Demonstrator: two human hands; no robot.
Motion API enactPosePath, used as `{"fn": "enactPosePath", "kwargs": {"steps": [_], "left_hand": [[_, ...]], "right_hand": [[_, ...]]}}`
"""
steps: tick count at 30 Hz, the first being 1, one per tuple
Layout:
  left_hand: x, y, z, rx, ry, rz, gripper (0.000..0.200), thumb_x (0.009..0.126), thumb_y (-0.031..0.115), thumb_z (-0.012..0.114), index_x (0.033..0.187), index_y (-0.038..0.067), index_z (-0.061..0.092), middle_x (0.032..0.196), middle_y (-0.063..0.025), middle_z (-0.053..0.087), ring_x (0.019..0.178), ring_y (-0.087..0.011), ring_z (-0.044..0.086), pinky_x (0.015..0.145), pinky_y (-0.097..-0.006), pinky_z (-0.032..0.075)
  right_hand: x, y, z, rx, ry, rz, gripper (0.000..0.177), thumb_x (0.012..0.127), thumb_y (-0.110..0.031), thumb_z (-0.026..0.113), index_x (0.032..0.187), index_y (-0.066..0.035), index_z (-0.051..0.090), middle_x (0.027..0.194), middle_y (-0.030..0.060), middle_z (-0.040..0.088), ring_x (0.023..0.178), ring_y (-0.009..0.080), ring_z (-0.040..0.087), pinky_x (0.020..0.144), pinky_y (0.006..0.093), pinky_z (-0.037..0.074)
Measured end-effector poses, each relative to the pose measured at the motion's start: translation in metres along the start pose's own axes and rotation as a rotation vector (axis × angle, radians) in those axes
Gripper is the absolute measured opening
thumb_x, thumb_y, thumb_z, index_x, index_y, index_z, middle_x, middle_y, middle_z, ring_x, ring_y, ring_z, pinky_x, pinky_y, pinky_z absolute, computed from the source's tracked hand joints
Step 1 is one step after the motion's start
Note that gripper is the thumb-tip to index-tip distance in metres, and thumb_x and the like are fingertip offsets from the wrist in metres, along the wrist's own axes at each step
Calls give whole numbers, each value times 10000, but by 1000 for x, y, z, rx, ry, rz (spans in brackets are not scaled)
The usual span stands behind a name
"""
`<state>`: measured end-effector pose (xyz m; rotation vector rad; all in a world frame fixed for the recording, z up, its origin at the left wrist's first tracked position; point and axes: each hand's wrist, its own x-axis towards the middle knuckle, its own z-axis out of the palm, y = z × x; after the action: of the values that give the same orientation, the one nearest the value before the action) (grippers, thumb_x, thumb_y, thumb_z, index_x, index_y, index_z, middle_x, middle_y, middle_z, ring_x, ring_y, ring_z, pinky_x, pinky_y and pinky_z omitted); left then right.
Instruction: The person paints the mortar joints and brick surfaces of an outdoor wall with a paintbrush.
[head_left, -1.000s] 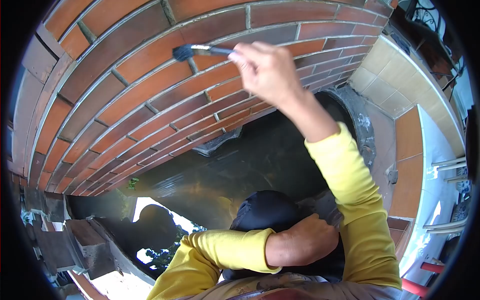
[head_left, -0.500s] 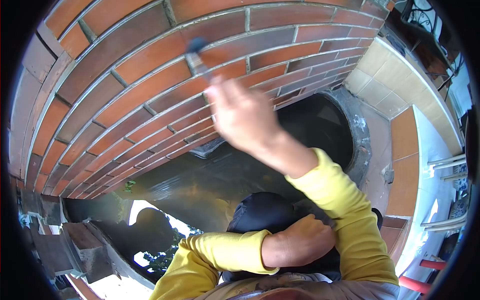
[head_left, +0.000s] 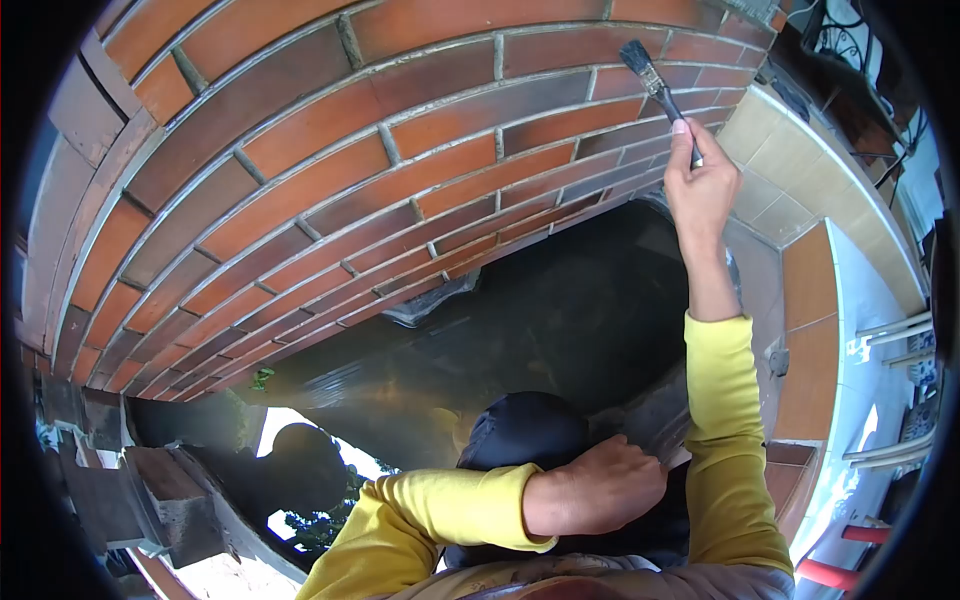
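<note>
My right hand point(head_left: 703, 180) is closed around the dark handle of a paintbrush point(head_left: 652, 80), thumb laid along it. The brush has dark bristles and a metal ferrule, and its bristles point up and left over the upper right of the brick wall point(head_left: 450, 130). The wall is made of orange and dark bricks with pale grooved joints. My left hand point(head_left: 608, 487) is a fist, back side up, held low over my lap beside my dark-clad knee point(head_left: 525, 430); its fingers are curled and nothing sticks out of them.
Dark water point(head_left: 560, 310) lies at the wall's foot, with reflections at lower left. A tiled ledge point(head_left: 790, 150) bounds the right side. Stone blocks point(head_left: 175, 495) stand at lower left, and red bars point(head_left: 830, 573) and white rails show at far right.
My right hand has carried the paintbrush to the right and up along the wall, from near its middle to its right part. My left fist has stayed nearly in place.
</note>
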<state>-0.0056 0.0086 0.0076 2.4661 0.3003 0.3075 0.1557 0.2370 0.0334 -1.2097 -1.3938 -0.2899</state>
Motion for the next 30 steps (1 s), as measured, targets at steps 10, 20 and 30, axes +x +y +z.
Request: {"fn": "enactPosePath", "kwargs": {"steps": [10, 20, 30], "left_hand": [[7, -1, 14, 31, -2, -72, 114, 822, 121, 650, 772, 25, 616, 614, -119, 643, 596, -274, 680, 642, -390, 499], [3, 0, 1, -37, -50, -23, 90, 804, 91, 665, 815, 18, 613, 615, -118, 646, 610, -293, 690, 658, -384, 501], [6, -3, -3, -72, -27, -78, 143, 789, 116, 715, 815, 10, 622, 657, -127, 681, 635, -290, 707, 685, -383, 507]], "right_hand": [[-6, -152, 99, 422, -336, -501, 202, 974, -156, 613, 832, -25, 671, 665, 146, 662, 599, 318, 685, 523, 420, 539], [14, -26, 8, 125, -98, -173, 157, 959, -162, 696, 965, -12, 744, 680, 137, 660, 544, 250, 654, 507, 349, 489], [21, -97, 81, 383, -338, -473, 160, 942, -167, 646, 840, -58, 703, 686, 148, 660, 622, 350, 667, 560, 450, 515]]}}
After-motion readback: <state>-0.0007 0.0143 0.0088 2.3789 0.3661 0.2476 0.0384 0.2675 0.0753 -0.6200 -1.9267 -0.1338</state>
